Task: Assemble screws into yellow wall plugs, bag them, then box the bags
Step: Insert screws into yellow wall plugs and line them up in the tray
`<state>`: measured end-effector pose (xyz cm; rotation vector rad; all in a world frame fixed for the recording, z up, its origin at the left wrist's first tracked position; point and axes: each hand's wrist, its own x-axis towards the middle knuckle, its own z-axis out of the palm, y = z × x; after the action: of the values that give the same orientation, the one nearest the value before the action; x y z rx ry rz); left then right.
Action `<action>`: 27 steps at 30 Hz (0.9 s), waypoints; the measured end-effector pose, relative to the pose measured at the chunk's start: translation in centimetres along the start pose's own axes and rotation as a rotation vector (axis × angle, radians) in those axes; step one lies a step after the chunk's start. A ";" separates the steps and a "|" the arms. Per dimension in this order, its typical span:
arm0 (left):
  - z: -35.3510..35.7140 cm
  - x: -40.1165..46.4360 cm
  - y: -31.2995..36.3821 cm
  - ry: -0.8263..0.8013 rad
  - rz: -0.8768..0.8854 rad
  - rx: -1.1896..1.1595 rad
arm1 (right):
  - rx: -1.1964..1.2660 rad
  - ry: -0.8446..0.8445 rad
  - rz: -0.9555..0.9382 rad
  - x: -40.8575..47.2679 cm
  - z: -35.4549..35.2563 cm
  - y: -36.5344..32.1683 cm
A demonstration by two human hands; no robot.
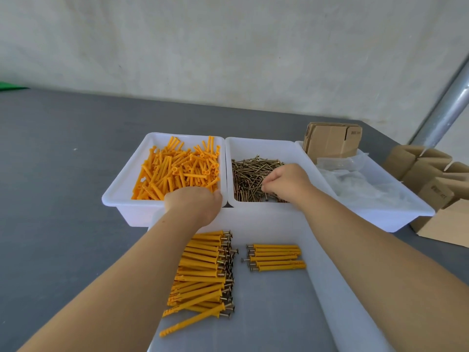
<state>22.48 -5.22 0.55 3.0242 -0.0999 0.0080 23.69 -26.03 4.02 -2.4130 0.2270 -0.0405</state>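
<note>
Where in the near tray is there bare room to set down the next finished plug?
The near tray is bare below the small row, right of the big pile, and above both, near the bins. The pile's side is crowded. The left hand and right hand are in the bins.

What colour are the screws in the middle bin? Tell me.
Brassy gold screws, clearest in the head view.
</note>
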 end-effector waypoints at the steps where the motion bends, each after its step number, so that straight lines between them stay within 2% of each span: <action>1: 0.1 0.0 0.0 0.016 0.005 -0.012 | 0.075 0.018 -0.037 -0.7 -0.2 0.0; 4: 0.0 0.1 -0.2 0.029 0.025 -0.055 | 0.271 0.104 -0.131 -2.2 -0.5 0.1; 8: -0.4 0.1 -0.6 -0.005 0.070 -0.137 | 0.415 0.245 -0.193 -2.8 0.3 1.0; 12: -1.2 -0.6 -1.4 0.017 0.207 -0.271 | 0.439 0.276 -0.218 -2.7 1.2 2.3; 16: -2.2 -1.3 -1.4 0.070 0.256 -0.255 | 0.434 0.280 -0.238 -2.5 1.3 2.9; 18: -2.4 -1.7 -0.9 0.228 0.294 -0.333 | 0.439 0.261 -0.254 -2.5 1.5 2.9; 21: -3.1 -2.2 -0.3 0.659 0.363 -0.494 | 0.495 0.255 -0.243 -2.6 1.7 2.7; 22: -3.4 -2.5 0.0 0.744 0.360 -0.586 | 0.531 0.253 -0.229 -2.6 1.7 2.6; 23: -3.5 -2.8 0.3 0.762 0.355 -0.702 | 0.563 0.249 -0.219 -2.7 1.7 2.5; 24: -3.6 -3.1 0.7 0.724 0.361 -0.830 | 0.583 0.244 -0.214 -2.7 1.6 2.4; 27: -3.1 -4.0 1.6 0.438 0.368 -1.161 | 0.596 0.234 -0.206 -2.9 1.5 2.2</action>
<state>18.34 -6.22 3.79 1.7645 -0.4343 0.4599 20.58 -26.19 1.52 -1.8240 0.0564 -0.4256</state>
